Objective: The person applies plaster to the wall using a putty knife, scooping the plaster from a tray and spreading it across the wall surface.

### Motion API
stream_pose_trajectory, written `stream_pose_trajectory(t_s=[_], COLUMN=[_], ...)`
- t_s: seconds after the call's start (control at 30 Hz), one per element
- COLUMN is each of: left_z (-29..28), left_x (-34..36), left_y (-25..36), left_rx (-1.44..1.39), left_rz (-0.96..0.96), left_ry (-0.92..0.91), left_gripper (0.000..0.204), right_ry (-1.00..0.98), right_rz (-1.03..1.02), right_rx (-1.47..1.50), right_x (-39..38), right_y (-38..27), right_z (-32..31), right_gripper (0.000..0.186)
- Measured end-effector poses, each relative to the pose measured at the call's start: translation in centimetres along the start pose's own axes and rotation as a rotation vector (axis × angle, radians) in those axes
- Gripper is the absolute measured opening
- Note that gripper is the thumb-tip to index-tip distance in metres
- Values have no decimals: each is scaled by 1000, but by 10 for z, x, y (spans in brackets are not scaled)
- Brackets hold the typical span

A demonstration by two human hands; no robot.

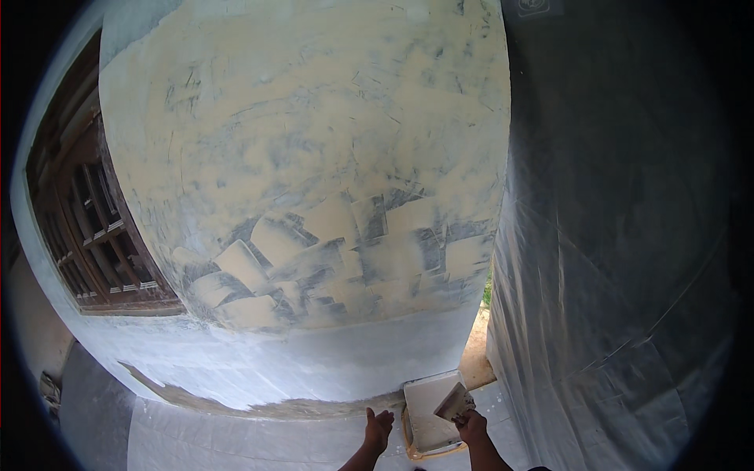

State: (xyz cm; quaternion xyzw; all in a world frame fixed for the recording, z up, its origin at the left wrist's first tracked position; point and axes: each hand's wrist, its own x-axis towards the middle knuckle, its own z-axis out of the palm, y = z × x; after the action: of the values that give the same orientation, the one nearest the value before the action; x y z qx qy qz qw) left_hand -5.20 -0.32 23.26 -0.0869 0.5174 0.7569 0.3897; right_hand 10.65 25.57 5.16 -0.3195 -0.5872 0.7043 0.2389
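Observation:
My right hand (473, 426) is closed around a wide-bladed putty knife (452, 401), its blade slanting up to the left. The knife is over a white rectangular tub (409, 390) with pale material inside and a yellowish rim along its near side. To the left of the tub my left hand (379, 428) is held out empty, thumb raised and fingers extended. In front of me stands a wall (314, 118) coated in cream-coloured filler. Fresh-looking overlapping strokes of filler (330, 220) cross its lower middle, with grey showing between them.
At the left is a dark wooden window with bars (102, 228). A translucent plastic sheet (581, 314) hangs down on the right. The wall's lower band (314, 357) is bluish white, with a rough grey strip at its foot. Pale sheeting (259, 443) covers the floor.

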Motion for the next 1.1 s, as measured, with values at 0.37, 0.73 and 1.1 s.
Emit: stream_pose_trajectory(t_s=[0.37,0.73,1.1], left_z=[-53,4,182], left_x=[-26,-62,-191], left_y=[56,275,576], left_rx=[49,461,1331], left_rz=[-10,666,2020], left_ry=[-80,-251,390], left_gripper=[98,75,42], right_ry=[283,119,254], right_rz=[429,-177,-1204], right_rx=[896,760,-339], right_x=[-49,-33,-18], right_y=[-53,-333,-772], right_z=[67,156,243], right_gripper=[20,24,20])
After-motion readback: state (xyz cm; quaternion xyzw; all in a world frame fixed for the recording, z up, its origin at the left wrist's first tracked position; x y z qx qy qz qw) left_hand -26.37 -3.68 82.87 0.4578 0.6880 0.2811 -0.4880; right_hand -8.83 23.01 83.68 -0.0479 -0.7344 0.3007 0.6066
